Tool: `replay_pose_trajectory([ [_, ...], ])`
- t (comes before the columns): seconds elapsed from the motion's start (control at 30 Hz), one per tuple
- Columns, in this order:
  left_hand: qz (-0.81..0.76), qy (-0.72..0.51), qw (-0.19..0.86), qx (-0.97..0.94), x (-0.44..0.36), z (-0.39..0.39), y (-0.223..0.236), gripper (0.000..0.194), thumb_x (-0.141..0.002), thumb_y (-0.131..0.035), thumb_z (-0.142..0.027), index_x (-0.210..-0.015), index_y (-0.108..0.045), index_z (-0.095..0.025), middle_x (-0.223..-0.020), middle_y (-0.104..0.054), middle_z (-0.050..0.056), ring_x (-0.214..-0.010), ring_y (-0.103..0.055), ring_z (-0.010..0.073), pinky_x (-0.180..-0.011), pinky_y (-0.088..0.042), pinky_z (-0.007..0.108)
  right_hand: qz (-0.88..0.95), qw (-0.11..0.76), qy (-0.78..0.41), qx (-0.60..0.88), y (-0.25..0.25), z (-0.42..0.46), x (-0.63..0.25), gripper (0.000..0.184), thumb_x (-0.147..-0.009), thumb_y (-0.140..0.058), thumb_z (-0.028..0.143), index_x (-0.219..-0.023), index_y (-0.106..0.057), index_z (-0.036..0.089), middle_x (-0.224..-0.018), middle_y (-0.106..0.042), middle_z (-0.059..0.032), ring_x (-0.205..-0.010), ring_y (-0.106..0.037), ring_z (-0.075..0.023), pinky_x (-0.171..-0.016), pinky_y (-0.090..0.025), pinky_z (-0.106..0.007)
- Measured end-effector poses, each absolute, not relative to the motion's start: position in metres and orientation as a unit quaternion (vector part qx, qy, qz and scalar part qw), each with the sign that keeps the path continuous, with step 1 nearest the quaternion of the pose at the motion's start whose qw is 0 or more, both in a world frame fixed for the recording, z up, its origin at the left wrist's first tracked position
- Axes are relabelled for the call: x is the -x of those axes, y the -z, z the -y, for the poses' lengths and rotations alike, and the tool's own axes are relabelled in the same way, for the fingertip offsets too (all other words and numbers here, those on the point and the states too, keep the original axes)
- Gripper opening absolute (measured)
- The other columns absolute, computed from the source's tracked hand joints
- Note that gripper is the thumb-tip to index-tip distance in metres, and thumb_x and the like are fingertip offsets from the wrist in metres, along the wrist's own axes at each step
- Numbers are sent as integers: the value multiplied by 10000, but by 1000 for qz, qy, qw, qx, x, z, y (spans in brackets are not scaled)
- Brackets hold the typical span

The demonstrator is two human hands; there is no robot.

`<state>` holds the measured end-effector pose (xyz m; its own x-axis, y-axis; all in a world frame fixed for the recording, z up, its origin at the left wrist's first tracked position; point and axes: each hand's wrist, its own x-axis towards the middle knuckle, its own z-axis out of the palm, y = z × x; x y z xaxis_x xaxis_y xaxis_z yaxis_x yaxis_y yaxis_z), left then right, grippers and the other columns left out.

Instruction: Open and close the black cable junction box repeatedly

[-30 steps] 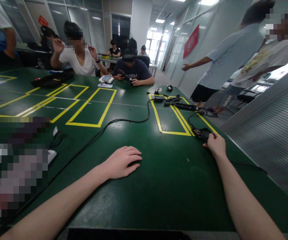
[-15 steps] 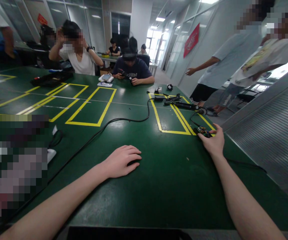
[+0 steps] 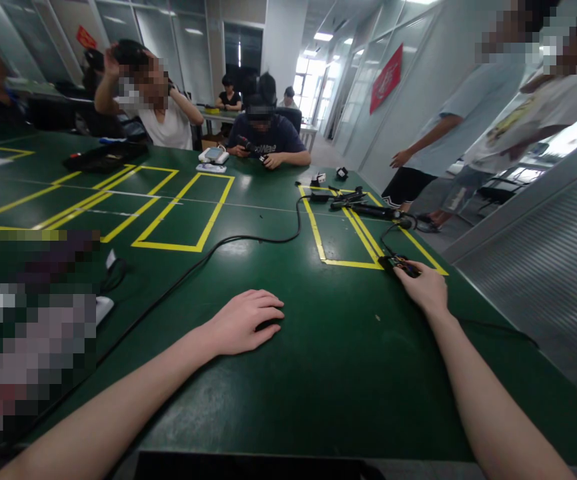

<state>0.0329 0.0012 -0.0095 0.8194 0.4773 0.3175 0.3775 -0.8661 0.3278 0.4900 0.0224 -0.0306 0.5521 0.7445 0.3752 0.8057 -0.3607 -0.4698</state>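
Note:
My left hand (image 3: 245, 323) lies palm down on the green table (image 3: 313, 373), fingers stretched out and a little apart, with nothing in it. At the right, my right hand (image 3: 425, 285) is closed on a small dark circuit board (image 3: 404, 266) with coloured wires. The thumb is on its near side; the other fingers are partly hidden. A thin black cord (image 3: 384, 235) runs from the board toward a black rod-shaped device (image 3: 368, 211) lying beyond it on the table.
Yellow tape rectangles (image 3: 201, 248) mark the table. A long black cable (image 3: 228, 241) crosses it to a black adapter (image 3: 320, 197). A black tray (image 3: 105, 159) lies far left. Across the table sit two people (image 3: 273, 137); others (image 3: 433, 143) stand at the right, near a ribbed partition (image 3: 548, 280).
My right hand's raised fingers have come down around the circuit board, which has shifted slightly left. My left hand stays in place. A standing person's outstretched arm has lowered.

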Motion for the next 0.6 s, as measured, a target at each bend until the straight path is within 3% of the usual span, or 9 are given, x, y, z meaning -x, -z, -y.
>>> replay_pose_trajectory([
  [0.17, -227, -199, 128, -945, -35, 0, 7, 228, -1005, -607, -261, -1177, -726, -169, -1258, -737, 91, -1180, -673, 252, -1023, -547, 435, 577, 304, -28, 758, 18, -21, -426, 414, -780, -705, 453, -1080, -792, 180, -1076, -784, -162, -1015, -722, -389, -896, -572, -513],
  [0.4, -245, -272, 121, -923, -37, 4, 1, 349, -978, -647, -366, -1272, -657, -178, -1263, -692, 114, -1156, -648, 249, -1009, -517, 392, 833, 265, -239, 423, 4, 17, -313, 308, -928, -687, 336, -1210, -741, 225, -1163, -773, -92, -1028, -741, -263, -928, -589, -397],
  [0.5, -234, -242, 143, -931, -39, 6, 1, 401, -919, -713, -447, -1216, -667, -182, -1137, -722, 91, -1060, -673, 243, -974, -514, 378, 878, 251, -241, 328, 4, 33, -294, 276, -945, -681, 267, -1213, -721, 212, -1137, -771, -92, -998, -748, -225, -883, -600, -333],
  [0.6, -233, -213, 167, -934, -40, 6, 2, 384, -925, -702, -425, -1221, -661, -184, -1070, -742, 75, -1002, -690, 231, -967, -510, 372, 896, 264, -190, 301, 6, 38, -292, 284, -966, -648, 236, -1243, -691, 192, -1143, -768, -112, -1004, -755, -219, -838, -611, -302],
])
